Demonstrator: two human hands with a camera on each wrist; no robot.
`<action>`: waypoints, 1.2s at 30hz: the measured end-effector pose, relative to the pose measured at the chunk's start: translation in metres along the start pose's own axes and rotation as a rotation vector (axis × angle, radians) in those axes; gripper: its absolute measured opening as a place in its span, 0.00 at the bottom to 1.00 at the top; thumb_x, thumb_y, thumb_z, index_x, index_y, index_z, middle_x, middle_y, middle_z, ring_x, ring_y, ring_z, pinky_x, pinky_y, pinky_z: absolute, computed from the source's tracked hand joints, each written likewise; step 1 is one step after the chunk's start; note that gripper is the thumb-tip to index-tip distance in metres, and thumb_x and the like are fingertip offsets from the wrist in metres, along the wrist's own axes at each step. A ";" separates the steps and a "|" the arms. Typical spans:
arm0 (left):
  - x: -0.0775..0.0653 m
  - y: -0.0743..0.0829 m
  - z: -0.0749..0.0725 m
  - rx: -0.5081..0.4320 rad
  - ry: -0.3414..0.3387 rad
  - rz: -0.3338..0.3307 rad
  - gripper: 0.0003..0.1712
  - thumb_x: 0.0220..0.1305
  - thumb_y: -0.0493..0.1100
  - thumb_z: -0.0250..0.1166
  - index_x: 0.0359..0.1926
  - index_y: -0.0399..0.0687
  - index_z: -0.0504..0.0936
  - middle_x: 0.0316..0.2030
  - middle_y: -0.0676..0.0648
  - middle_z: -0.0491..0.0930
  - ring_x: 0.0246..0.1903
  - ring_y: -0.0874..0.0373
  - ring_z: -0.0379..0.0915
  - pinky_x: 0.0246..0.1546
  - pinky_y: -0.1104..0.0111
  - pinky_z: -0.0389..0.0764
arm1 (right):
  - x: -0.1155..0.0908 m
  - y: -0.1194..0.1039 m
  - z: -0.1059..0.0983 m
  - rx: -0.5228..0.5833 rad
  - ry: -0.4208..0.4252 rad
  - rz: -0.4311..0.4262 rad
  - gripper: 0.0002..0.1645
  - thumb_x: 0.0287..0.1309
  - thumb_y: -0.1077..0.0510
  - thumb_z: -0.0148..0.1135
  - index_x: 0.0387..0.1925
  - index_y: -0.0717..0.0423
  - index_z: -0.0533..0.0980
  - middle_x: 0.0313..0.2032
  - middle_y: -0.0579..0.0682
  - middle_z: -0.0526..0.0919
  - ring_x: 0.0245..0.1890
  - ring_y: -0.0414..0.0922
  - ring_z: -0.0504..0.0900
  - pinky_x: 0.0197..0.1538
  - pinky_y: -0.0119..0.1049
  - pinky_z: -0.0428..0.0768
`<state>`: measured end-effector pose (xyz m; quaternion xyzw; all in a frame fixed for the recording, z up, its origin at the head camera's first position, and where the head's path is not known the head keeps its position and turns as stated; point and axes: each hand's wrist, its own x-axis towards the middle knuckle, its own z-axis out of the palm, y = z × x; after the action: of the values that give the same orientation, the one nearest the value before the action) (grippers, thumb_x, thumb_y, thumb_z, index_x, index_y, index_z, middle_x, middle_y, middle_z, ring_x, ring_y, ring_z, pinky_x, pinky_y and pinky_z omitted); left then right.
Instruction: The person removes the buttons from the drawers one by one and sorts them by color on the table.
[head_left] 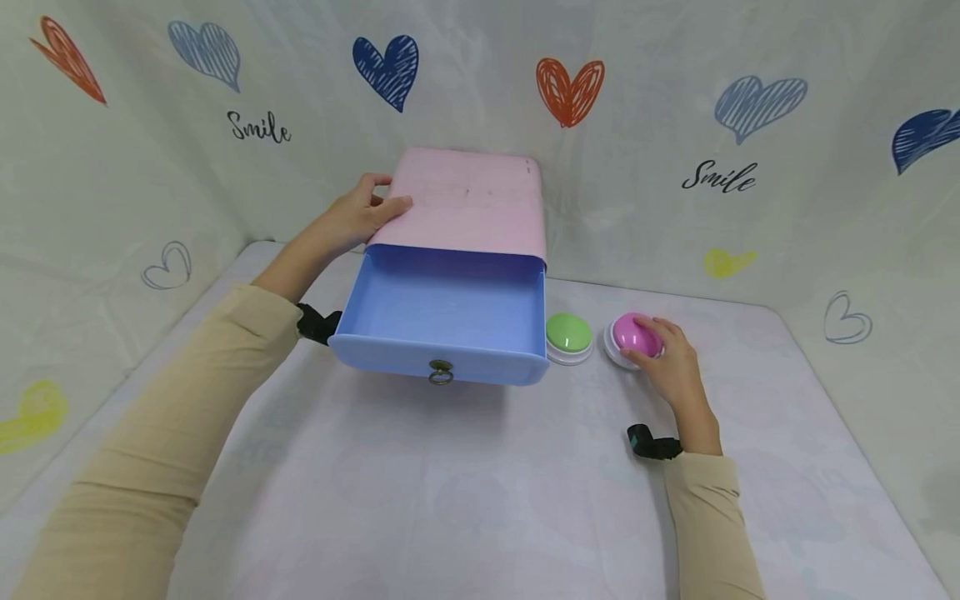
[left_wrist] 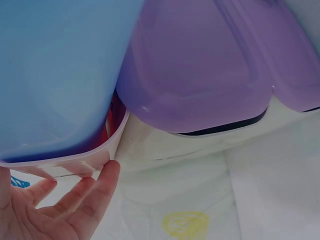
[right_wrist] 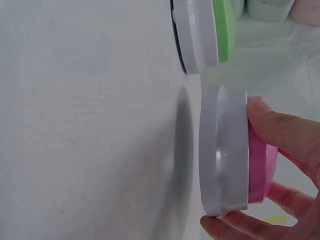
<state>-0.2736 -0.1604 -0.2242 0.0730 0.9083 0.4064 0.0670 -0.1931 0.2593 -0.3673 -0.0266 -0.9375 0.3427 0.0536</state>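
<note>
A small chest of drawers with a smooth pink plastic top (head_left: 465,200) stands at the back of a table covered in a pale cloth (head_left: 420,500), and everything else can be placed from it. Its light blue plastic drawer (head_left: 450,300) is pulled out towards the person, with a brass-coloured ring pull (head_left: 441,377) on its front. Below that drawer (the left wrist view shows this best) sit rounded purple drawer fronts (left_wrist: 200,60).

The left hand (head_left: 367,215) is at the chest's left side, thumb over the top and fingers along the side wall, holding the chest by that edge.

Just right of the chest, near the blue drawer's front corner, a round push button with a green dome and white base (head_left: 569,333) rests on the table. Farther right of the chest is a matching button with a glossy pink dome and white base (head_left: 637,333). The right hand (head_left: 671,358) holds it, thumb on the dome and fingers round the far side, the grip as wide as the button; its underside looks slightly raised from the table.

Behind the chest hangs a pale sheet printed with hearts (head_left: 480,100).
</note>
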 end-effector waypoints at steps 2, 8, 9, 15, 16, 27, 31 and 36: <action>0.000 0.000 0.000 -0.002 0.000 -0.001 0.45 0.66 0.63 0.47 0.73 0.50 0.39 0.66 0.33 0.55 0.59 0.38 0.61 0.59 0.46 0.66 | 0.001 0.002 0.001 0.000 -0.013 0.009 0.36 0.57 0.59 0.62 0.66 0.56 0.62 0.66 0.68 0.55 0.65 0.68 0.54 0.62 0.65 0.57; 0.001 0.000 0.000 0.000 0.000 -0.004 0.45 0.65 0.63 0.48 0.73 0.50 0.39 0.67 0.34 0.54 0.60 0.38 0.60 0.59 0.46 0.66 | 0.003 0.007 0.005 -0.023 -0.032 0.008 0.35 0.56 0.61 0.61 0.65 0.58 0.62 0.66 0.69 0.55 0.64 0.69 0.55 0.62 0.64 0.57; 0.001 0.000 0.000 0.002 0.000 -0.003 0.45 0.65 0.63 0.47 0.73 0.50 0.39 0.67 0.34 0.55 0.60 0.38 0.61 0.59 0.46 0.66 | 0.004 0.007 0.006 -0.025 -0.033 0.006 0.35 0.56 0.61 0.61 0.65 0.58 0.62 0.66 0.70 0.55 0.64 0.69 0.55 0.62 0.64 0.57; 0.000 0.000 0.000 0.007 0.000 0.002 0.45 0.65 0.63 0.47 0.73 0.49 0.39 0.66 0.33 0.55 0.59 0.38 0.61 0.59 0.46 0.66 | 0.003 0.008 0.006 -0.023 -0.067 0.012 0.36 0.58 0.61 0.59 0.67 0.59 0.59 0.66 0.70 0.53 0.65 0.69 0.54 0.63 0.64 0.56; 0.001 0.000 0.000 0.006 -0.001 0.002 0.45 0.65 0.63 0.48 0.73 0.49 0.39 0.66 0.33 0.55 0.59 0.38 0.61 0.59 0.46 0.66 | 0.003 0.007 0.006 -0.025 -0.076 0.016 0.36 0.59 0.61 0.59 0.67 0.59 0.58 0.66 0.70 0.52 0.65 0.69 0.54 0.63 0.64 0.56; 0.002 -0.001 0.001 -0.003 -0.001 -0.008 0.45 0.66 0.63 0.47 0.72 0.50 0.39 0.66 0.34 0.55 0.60 0.38 0.60 0.60 0.47 0.65 | 0.003 0.009 0.007 -0.055 -0.129 0.039 0.37 0.61 0.60 0.55 0.69 0.59 0.53 0.66 0.72 0.50 0.66 0.69 0.52 0.63 0.64 0.55; 0.002 -0.001 0.000 0.005 -0.004 -0.006 0.45 0.66 0.63 0.47 0.73 0.49 0.39 0.66 0.33 0.55 0.59 0.38 0.61 0.59 0.47 0.66 | 0.003 0.009 0.006 -0.059 -0.139 0.042 0.37 0.62 0.60 0.54 0.70 0.59 0.52 0.67 0.72 0.49 0.66 0.69 0.51 0.63 0.64 0.54; 0.001 0.000 0.000 0.006 -0.005 -0.004 0.45 0.66 0.63 0.47 0.73 0.50 0.38 0.66 0.33 0.55 0.59 0.38 0.61 0.59 0.46 0.66 | 0.004 0.010 0.006 -0.060 -0.150 0.049 0.38 0.63 0.59 0.54 0.70 0.57 0.52 0.68 0.71 0.46 0.67 0.70 0.48 0.63 0.66 0.52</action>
<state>-0.2746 -0.1607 -0.2243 0.0725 0.9096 0.4032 0.0697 -0.1975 0.2636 -0.3779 -0.0255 -0.9478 0.3167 -0.0258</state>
